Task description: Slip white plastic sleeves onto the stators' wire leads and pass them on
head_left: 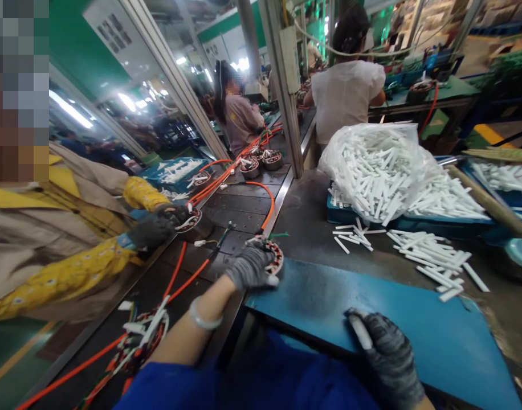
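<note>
My left hand (250, 266), in a grey glove, is closed on a round wound stator (273, 254) at the edge of the dark conveyor belt (239, 208). An orange cable (267, 208) runs from the stator back along the belt. My right hand (387, 353), also gloved, rests on the blue board (440, 330) in front of me and grips a short white strip (360, 332). Another stator (143, 336) with orange and white leads lies on the belt by my left forearm.
A clear bag (374, 165) full of white strips sits on a blue tray (419, 222), with loose strips (427, 256) spilled on the bench. A person in yellow sleeves (73, 267) handles a stator across the belt. Two more people work further along the line. More stators (261, 162) lie on the belt.
</note>
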A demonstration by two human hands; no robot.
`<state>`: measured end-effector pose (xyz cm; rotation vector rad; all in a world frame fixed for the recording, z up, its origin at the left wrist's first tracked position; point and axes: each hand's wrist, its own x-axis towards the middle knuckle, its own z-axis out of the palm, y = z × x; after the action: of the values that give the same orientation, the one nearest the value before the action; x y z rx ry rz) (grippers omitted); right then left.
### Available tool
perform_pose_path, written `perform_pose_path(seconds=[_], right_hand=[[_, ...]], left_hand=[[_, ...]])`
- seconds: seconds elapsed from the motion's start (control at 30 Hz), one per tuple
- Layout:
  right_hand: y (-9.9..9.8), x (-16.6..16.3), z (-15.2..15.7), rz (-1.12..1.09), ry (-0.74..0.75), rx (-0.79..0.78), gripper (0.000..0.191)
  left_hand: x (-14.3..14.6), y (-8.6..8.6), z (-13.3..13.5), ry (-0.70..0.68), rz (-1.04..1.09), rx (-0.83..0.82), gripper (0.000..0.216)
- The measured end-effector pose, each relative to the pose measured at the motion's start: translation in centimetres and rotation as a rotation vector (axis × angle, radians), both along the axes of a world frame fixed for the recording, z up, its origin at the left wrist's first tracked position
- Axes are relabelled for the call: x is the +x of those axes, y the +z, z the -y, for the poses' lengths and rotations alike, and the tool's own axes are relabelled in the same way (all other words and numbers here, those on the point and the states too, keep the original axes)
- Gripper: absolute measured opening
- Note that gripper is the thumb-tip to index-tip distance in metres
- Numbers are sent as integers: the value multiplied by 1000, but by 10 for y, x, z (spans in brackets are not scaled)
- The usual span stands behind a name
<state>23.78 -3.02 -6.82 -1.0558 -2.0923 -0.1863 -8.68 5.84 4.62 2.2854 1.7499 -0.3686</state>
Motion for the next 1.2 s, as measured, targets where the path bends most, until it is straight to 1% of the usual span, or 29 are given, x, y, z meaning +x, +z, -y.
perform_pose_path(seconds=[0.07, 0.1, 0.17, 0.2, 0.27, 0.33, 0.37, 0.4, 0.43, 0.5, 0.57, 0.6, 0.63, 0.67, 0.73, 0.77, 0.83, 0.87, 0.93, 0.97, 1.0, 1.03, 1.1, 1.13, 1.2], right_hand=[[19, -17, -9, -110, 14, -78, 29], [27, -26, -14, -123, 46, -105, 28], [38, -41, -23, -117, 126, -78, 29], [40, -46, -26, -100, 158, -59, 30], [43, -52, -31, -54, 186, -27, 36], [43, -52, -32, 4, 191, -14, 39], [43, -51, -32, 26, 207, -11, 40], [42, -50, -31, 39, 235, -13, 40], [41, -49, -30, 35, 277, -26, 40], [37, -47, -28, -23, 387, -100, 37], [33, -46, -28, -137, 455, -218, 32], [32, -45, -29, -197, 458, -275, 29], [30, -45, -30, -247, 448, -320, 28], [30, -44, -32, -279, 435, -350, 28], [29, -41, -38, -305, 416, -370, 27], [30, -40, -42, -307, 412, -373, 26], [33, -36, -51, -298, 403, -390, 26], [36, -34, -57, -292, 393, -391, 26], [42, -30, -67, -286, 358, -379, 27], [44, -29, -71, -288, 346, -381, 28], [47, -26, -74, -298, 342, -394, 28], [48, -23, -76, -310, 356, -429, 28], [50, -14, -76, -339, 406, -532, 26], [50, -8, -74, -350, 434, -579, 28], [52, 5, -69, -383, 457, -652, 40]], left_hand=[[33, -3, 17, -22, 74, 28, 45], [46, -1, 24, -43, 138, -8, 44], [64, 13, 32, -112, 355, -101, 50], [67, 22, 34, -161, 504, -137, 53], [66, 40, 30, -269, 838, -146, 55], [58, 52, 19, -394, 1094, -76, 50], [54, 52, 10, -462, 1153, -31, 47], [50, 49, 0, -529, 1154, -2, 44], [48, 43, -11, -589, 1100, 9, 41], [46, 24, -34, -653, 868, -39, 40], [47, 4, -52, -622, 605, -101, 45], [48, -3, -58, -591, 496, -127, 48], [48, -7, -61, -560, 414, -143, 48], [46, -7, -62, -536, 358, -151, 46], [41, 2, -54, -514, 324, -102, 42], [37, 10, -47, -513, 335, -34, 43], [27, 24, -29, -491, 383, 178, 49], [22, 28, -19, -465, 400, 294, 53], [16, 28, 0, -378, 398, 484, 56], [14, 23, 7, -322, 381, 533, 56], [12, 17, 13, -271, 366, 536, 56], [11, 11, 17, -238, 364, 489, 55], [8, 1, 24, -222, 419, 323, 51], [5, -1, 26, -230, 461, 256, 48], [1, 3, 28, -258, 538, 195, 43]])
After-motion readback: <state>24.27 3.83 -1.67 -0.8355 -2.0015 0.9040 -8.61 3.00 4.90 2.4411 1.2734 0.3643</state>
